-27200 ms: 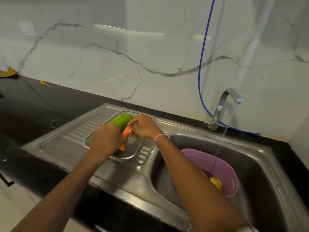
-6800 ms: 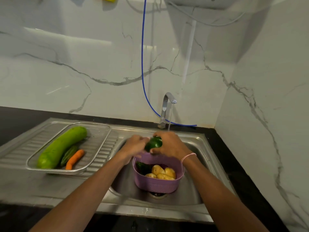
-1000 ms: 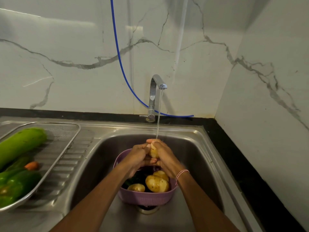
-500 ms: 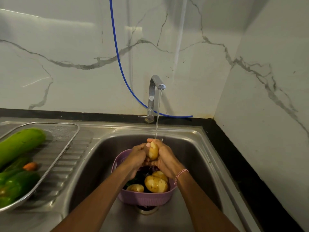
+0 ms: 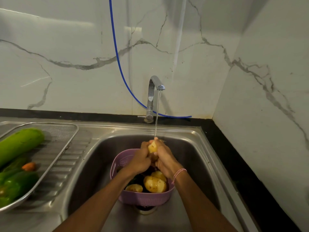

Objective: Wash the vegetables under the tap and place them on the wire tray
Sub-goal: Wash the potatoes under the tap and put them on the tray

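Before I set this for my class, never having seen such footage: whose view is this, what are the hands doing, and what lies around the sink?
No machine: a person wears a head camera looking down at their own hands. The left hand and right hand hold a potato under the running tap. Below, a basket in the sink holds more potatoes. At left, a wire tray carries a gourd, a carrot and a pepper.

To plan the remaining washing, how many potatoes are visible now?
4. One yellow potato is gripped between the left hand and right hand under the water; three potatoes lie in the purple plastic basket: front left, centre, behind it. More may hide underneath.
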`<state>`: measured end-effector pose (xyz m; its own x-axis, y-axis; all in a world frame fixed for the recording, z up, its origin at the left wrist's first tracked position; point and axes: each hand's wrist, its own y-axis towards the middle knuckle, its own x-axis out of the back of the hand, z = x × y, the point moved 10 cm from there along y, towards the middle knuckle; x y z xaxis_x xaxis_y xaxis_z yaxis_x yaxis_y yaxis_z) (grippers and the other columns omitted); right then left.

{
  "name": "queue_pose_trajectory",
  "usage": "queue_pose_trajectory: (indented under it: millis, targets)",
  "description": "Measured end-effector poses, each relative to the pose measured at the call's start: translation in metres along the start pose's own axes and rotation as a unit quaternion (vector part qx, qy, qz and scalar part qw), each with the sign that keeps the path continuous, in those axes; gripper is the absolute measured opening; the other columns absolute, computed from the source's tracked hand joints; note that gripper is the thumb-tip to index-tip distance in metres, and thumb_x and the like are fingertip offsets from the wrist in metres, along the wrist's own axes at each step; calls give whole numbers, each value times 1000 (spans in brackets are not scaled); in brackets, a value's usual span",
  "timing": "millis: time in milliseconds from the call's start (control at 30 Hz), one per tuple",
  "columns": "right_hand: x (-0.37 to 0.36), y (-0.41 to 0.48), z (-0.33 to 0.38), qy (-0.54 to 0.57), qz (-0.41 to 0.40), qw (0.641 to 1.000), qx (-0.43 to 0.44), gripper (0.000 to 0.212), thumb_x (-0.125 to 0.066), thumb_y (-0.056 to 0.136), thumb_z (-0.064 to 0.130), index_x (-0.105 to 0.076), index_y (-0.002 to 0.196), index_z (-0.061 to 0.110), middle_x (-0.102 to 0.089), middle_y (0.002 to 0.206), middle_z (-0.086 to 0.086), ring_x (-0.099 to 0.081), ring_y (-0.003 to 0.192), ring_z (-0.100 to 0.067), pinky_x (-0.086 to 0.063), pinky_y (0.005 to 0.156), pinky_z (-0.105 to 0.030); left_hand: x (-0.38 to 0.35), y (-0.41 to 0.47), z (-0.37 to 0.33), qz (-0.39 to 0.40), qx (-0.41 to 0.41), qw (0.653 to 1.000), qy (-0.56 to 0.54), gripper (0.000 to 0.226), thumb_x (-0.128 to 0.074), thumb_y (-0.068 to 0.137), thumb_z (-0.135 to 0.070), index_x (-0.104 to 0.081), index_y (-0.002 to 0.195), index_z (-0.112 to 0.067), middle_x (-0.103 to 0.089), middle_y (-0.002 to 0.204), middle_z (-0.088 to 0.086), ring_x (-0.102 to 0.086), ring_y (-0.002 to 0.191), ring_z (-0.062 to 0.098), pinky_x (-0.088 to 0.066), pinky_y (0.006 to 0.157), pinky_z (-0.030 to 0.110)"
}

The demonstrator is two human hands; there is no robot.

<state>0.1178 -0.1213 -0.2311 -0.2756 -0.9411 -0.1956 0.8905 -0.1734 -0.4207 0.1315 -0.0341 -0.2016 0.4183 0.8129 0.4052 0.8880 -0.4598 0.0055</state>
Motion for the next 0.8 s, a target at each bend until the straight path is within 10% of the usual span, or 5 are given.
queue_pose_trajectory:
  millis: [433, 633, 800]
  targets:
    - [2, 0, 10, -74, -13, 997, 23, 40, -45, 108, 53, -63, 126, 23, -72, 114, -12, -72, 102, -28, -65, 82, -45, -6, 3, 11, 37, 3, 998, -41, 28, -39, 110, -37, -48, 135, -27, -65, 126, -2, -64, 115, 13, -54, 103, 41]
    - [-15, -10, 19, -80, 129, 986, 62, 37, -48, 110, 40, -44, 147, 37, -70, 125, -16, -79, 97, -31, -65, 73, -39, 18, -1, 11, -68, 26, 988, -136, 33, -30, 111, -42, -58, 117, -27, -68, 117, 7, -67, 110, 18, -58, 97, 41]
    - [2, 1, 25, -160, -8, 980, 120, 27, -37, 113, 42, -54, 128, 27, -64, 124, -11, -70, 102, -24, -61, 64, -32, -2, 1, 0, 15, -40, 999, -31, 39, -30, 108, -47, -38, 145, -38, -59, 126, -16, -60, 111, -4, -52, 85, 11]
